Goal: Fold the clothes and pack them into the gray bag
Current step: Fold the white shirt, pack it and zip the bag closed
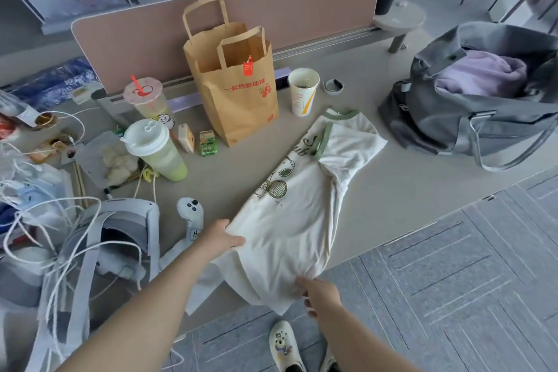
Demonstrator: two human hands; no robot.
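the cream t-shirt (290,220) with green trim and a tennis print lies lengthwise on the bench (377,190), running from the neck in the centre right of the frame down to the hem at the lower centre, where it hangs a little over the bench edge. it looks already folded in along its length, so the fold is partly made, not finished.

the left hand (222,235) grips the hem's left corner, fingers tucked under the cloth and thumb on top. the right hand (320,293) holds the hem's right corner at the bench edge; its fingers curl round the fabric, though exactly how they lie is partly hidden.

the gray bag (471,118) sits open at the upper right of the frame, well apart from the shirt, with a lilac garment (480,72) already inside.

judging from this, the step in hand is folding the shirt, with both hands at the hem ready to bring it up toward the collar. the next move calls for lifting both corners evenly so the layers do not slide apart, laying the hem near the neck, then carrying the bundle across to the bag's opening.

paper bags (238,90) and drink cups (157,151) stand in the upper left of centre, near the shirt's left side, so the fold wants to stay clear of them.
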